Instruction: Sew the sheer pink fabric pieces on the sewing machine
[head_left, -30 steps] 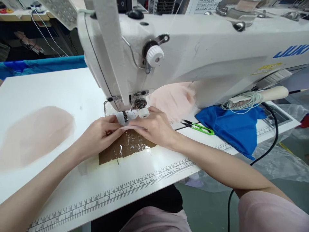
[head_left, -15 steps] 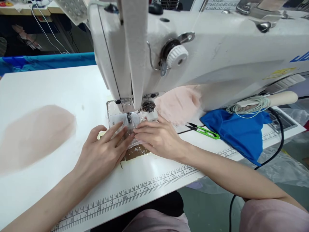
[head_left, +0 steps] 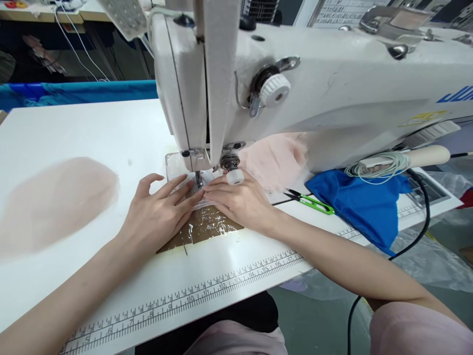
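Note:
My left hand [head_left: 162, 209] lies open beside the presser foot [head_left: 199, 180] of a sewing machine [head_left: 332, 74], fingers spread and fingertips on the clear plate. From the right, my right hand [head_left: 240, 199] reaches under the machine head, its fingers bent and close together, tips beside the foot and near the left fingertips. Whatever lies beneath these fingertips is too small and sheer to make out. Behind my right hand, pale pink sheer fabric [head_left: 275, 158] lies bunched under the machine arm. Shiny brown tape [head_left: 207, 227] covers the table just in front of both hands.
Another sheer pink piece [head_left: 66, 202] lies flat on the white table [head_left: 92, 276] at left. Green thread snips [head_left: 314, 203], blue cloth [head_left: 358, 202] and coiled pale cord [head_left: 380, 165] lie at right. A printed ruler [head_left: 192, 296] follows the front edge; a black cable [head_left: 424, 227] hangs right.
Both hands have slid slightly away from me, towards the machine, uncovering more brown tape. The view has shifted a little. The snips and the blue cloth stay in place.

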Motion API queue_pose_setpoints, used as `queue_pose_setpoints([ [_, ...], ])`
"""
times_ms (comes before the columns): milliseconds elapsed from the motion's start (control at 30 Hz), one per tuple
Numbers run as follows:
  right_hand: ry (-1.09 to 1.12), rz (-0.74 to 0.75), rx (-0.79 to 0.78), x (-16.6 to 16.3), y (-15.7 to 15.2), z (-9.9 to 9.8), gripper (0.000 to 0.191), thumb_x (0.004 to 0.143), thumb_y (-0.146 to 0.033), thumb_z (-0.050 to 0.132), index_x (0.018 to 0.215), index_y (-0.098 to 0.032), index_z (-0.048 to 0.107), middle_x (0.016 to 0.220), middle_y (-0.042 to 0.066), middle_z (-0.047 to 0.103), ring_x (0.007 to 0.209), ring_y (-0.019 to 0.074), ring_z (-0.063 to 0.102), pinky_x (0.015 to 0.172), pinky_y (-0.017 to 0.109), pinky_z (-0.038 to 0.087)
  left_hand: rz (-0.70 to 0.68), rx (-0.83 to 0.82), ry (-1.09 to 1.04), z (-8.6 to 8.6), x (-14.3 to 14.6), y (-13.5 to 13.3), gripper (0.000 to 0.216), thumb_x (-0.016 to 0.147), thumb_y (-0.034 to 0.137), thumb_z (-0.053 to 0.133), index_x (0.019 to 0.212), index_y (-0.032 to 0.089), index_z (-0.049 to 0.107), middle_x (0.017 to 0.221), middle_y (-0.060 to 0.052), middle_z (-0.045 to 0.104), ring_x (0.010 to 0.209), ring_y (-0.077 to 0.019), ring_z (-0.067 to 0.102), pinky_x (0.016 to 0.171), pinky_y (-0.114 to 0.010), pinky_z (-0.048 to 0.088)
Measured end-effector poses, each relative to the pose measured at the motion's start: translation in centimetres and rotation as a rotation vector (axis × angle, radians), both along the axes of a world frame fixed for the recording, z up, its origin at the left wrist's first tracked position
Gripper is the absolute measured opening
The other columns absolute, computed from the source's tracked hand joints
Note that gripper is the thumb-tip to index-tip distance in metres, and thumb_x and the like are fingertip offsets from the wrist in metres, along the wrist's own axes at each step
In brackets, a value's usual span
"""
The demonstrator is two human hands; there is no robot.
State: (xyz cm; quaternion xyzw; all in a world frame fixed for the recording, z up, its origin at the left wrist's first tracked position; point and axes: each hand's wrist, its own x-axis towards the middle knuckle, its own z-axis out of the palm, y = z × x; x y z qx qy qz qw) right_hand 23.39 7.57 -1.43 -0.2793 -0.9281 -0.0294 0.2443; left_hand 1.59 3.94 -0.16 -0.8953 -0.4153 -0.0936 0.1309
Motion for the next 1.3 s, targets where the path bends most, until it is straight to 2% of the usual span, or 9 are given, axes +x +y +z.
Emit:
queue_pose_setpoints([
  [167, -0.002, -0.007, 0.044, 0.1, 0.0, -0.3, 0.022, 0.095, -0.014, 0.052, 0.094, -0.018, 0.074, 0.102, 0.002, 0.077, 0.095, 0.0193, 0.069, 0.095, 0.038, 0.046, 0.000, -0.053, -0.089, 0.0, -0.1, -0.1, 0.038, 0.098, 0.018, 0.044, 0.132, 0.031, 0.053, 0.133, -0.005, 0.063, 0.126, -0.0296, 0.057, 0.100, -0.059, 0.040],
  [300, 0.004, 0.007, 0.094, 0.3, -0.4, -0.6, 0.024, 0.095, -0.012, 0.051, 0.097, -0.019, 0.074, 0.107, 0.002, 0.076, 0.097, 0.0180, 0.070, 0.096, 0.038, 0.046, 0.000, -0.100, -0.107, -0.2, -0.4, -0.8, 0.037, 0.099, 0.017, 0.040, 0.132, 0.029, 0.051, 0.135, -0.001, 0.061, 0.129, -0.0266, 0.055, 0.104, -0.056, 0.039],
  [500, 0.012, 0.014, 0.108, 0.3, -0.3, -0.7, 0.026, 0.095, -0.010, 0.050, 0.097, -0.019, 0.074, 0.105, 0.003, 0.076, 0.097, 0.0180, 0.070, 0.095, 0.039, 0.048, -0.104, 0.091, -0.082, -0.4, -0.4, -0.4, 0.036, 0.097, 0.014, 0.045, 0.129, 0.027, 0.055, 0.126, -0.004, 0.067, 0.117, -0.0257, 0.064, 0.096, -0.051, 0.041],
  [667, 0.036, 0.021, 0.125, 0.3, -0.1, -0.8, 0.024, 0.093, -0.008, 0.052, 0.096, -0.016, 0.075, 0.102, 0.005, 0.077, 0.095, 0.0179, 0.070, 0.096, 0.038, 0.047, -0.107, 0.067, -0.097, -0.2, -0.2, -0.2, 0.036, 0.096, 0.014, 0.045, 0.129, 0.026, 0.057, 0.125, -0.007, 0.067, 0.114, -0.0281, 0.065, 0.096, -0.054, 0.042],
  [867, -0.003, -0.016, 0.145, 0.2, 0.0, -0.7, 0.026, 0.094, -0.009, 0.051, 0.094, -0.019, 0.074, 0.102, 0.001, 0.077, 0.090, 0.0167, 0.070, 0.098, 0.039, 0.046, -0.069, 0.005, -0.129, -0.1, -0.2, 0.0, 0.036, 0.097, 0.016, 0.045, 0.128, 0.029, 0.057, 0.124, -0.006, 0.067, 0.114, -0.0276, 0.065, 0.098, -0.056, 0.043],
  [967, -0.011, -0.009, 0.130, 0.2, 0.2, -0.6, 0.025, 0.094, -0.009, 0.051, 0.095, -0.019, 0.074, 0.102, 0.002, 0.077, 0.093, 0.0178, 0.070, 0.098, 0.040, 0.045, -0.077, 0.041, -0.107, -0.1, -0.2, 0.2, 0.035, 0.098, 0.015, 0.044, 0.127, 0.029, 0.057, 0.124, -0.005, 0.067, 0.114, -0.0260, 0.065, 0.096, -0.055, 0.043],
  [1133, -0.005, -0.020, 0.187, 0.1, 0.5, -0.7, 0.026, 0.093, -0.007, 0.050, 0.093, -0.017, 0.074, 0.096, 0.000, 0.078, 0.087, 0.0167, 0.070, 0.104, 0.038, 0.042, -0.110, 0.135, -0.056, -0.3, -0.3, 0.5, 0.032, 0.098, 0.014, 0.044, 0.125, 0.023, 0.056, 0.122, -0.006, 0.068, 0.112, -0.0245, 0.067, 0.094, -0.052, 0.041],
  [1300, -0.045, -0.041, 0.179, 0.1, 0.7, -0.8, 0.026, 0.094, -0.007, 0.050, 0.096, -0.018, 0.074, 0.097, 0.002, 0.077, 0.090, 0.0173, 0.069, 0.102, 0.038, 0.043, -0.107, 0.133, -0.061, -0.4, -0.4, 0.7, 0.032, 0.098, 0.014, 0.043, 0.126, 0.023, 0.056, 0.122, -0.006, 0.068, 0.112, -0.0240, 0.066, 0.095, -0.052, 0.039],
])
